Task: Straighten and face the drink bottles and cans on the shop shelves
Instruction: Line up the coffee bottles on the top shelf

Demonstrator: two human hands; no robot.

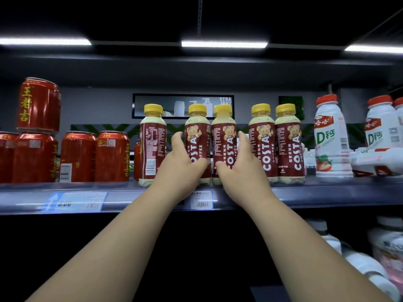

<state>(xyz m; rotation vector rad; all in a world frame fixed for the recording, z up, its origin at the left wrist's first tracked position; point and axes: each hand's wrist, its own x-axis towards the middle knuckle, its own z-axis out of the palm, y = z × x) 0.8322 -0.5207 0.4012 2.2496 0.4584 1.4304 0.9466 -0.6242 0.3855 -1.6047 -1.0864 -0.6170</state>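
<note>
- Fingers of the left hand curl round the second Costa bottle, thumb across its lower label, gripping it.
- Right hand wraps the third Costa bottle the same way, fingers on its right flank and thumb low on the front; both bottles stand upright, touching each other, at the front edge of the shelf.
- Both held bottles show the bear and COSTA lettering forward, though the third one's cap is blurred.
- Leftmost Costa bottle stands just left of the left hand with its back label and barcode turned out.
- Two more Costa bottles stand side by side to the right, logos facing front.
- Red herbal-tea cans line the left end of the shelf, one can stacked on top and tilted; several show barcodes.
- White milk-drink bottles with red caps stand at the right end, with some lying on their sides just beside them.
- Price tags sit on the shelf rail under the hands.
</note>
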